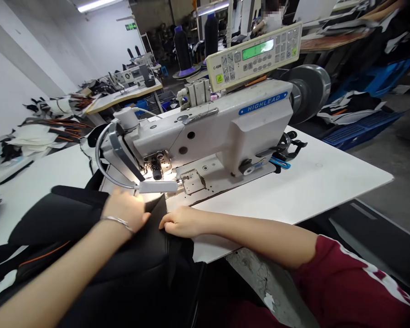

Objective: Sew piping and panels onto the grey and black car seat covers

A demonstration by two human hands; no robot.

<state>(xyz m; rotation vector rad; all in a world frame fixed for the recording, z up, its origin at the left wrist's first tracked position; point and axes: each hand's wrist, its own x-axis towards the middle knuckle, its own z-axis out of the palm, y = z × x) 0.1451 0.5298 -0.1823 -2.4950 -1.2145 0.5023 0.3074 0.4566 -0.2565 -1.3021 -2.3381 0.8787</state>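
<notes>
A large black leather-like cover (136,255) lies over the table's front edge, one part running up to the sewing machine's (205,132) needle area. My right hand (179,222) is closed on the cover's edge just in front of the machine bed, fingers curled down. My left hand (126,209), a bangle at its wrist, rests over the cover near the needle end. Its thumb sticks out to the right; the other fingers are blurred and partly behind the lamp (157,187). The lit needle and presser foot are mostly hidden by that lamp.
The white tabletop (259,196) extends right of the machine, where a blue-handled tool (280,163) lies. Above the machine sits a control panel (254,57); thread cones (182,50) stand behind. Stacked cut pieces (37,136) lie left. A person (272,20) is in the background.
</notes>
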